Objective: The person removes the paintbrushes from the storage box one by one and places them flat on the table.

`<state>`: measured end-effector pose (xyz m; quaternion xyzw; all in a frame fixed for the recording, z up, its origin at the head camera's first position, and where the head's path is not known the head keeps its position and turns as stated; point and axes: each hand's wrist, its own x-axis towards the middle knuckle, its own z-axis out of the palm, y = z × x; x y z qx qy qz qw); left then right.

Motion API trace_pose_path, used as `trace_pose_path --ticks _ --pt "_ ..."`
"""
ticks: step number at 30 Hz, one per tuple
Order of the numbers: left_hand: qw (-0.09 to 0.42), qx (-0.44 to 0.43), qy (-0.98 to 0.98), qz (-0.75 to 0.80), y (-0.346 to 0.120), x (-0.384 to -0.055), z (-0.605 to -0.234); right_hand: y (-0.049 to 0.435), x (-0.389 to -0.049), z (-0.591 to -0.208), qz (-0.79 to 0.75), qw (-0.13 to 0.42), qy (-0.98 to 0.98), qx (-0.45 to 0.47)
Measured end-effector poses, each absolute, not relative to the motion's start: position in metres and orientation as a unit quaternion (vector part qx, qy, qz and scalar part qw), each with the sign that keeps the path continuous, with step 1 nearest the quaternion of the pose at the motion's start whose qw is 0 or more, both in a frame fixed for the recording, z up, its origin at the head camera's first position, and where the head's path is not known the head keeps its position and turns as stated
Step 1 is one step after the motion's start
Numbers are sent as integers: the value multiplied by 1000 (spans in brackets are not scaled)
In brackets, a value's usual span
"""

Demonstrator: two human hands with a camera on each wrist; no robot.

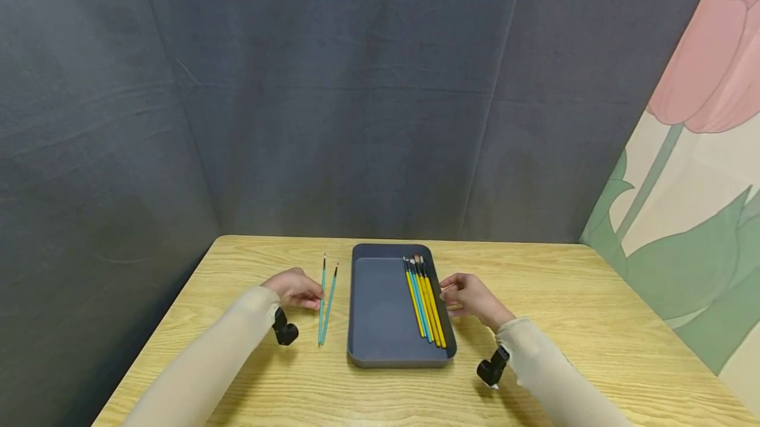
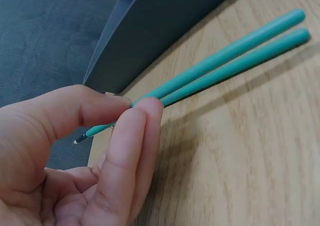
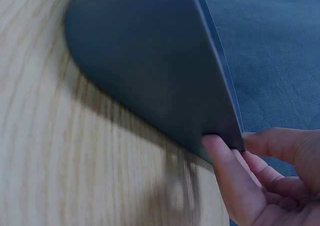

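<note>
Two thin teal paintbrushes lie side by side on the table, left of a dark grey tray [image 1: 380, 308]. With thumb and fingertips my left hand [image 1: 295, 288] pinches the left paintbrush [image 1: 321, 325] near its middle. The other teal paintbrush [image 1: 329, 305] lies just to the right; the two handle ends nearly meet. On the tray's right side, my right hand [image 1: 472, 298] grips the rim, with the thumb at the top edge and fingers against the outer wall [image 3: 145, 61]. Inside the tray, several yellow and teal paintbrushes [image 1: 424, 301] lie along the right side, bristles away from me.
The tray stands on a light wooden table [image 1: 534, 282] with its long side running away from me. A dark grey curtain [image 1: 356, 97] hangs behind the table and along the left. At the right is a wall with a painted tulip [image 1: 700, 57].
</note>
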<state>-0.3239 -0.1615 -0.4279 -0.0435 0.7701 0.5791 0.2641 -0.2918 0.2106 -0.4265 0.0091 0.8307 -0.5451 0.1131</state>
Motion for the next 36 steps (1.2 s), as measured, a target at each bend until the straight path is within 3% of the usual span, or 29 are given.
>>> trace_pose_path --ticks 36 --pt "246 -71 825 504 -145 -331 -435 210 -292 -426 -548 120 828 6"
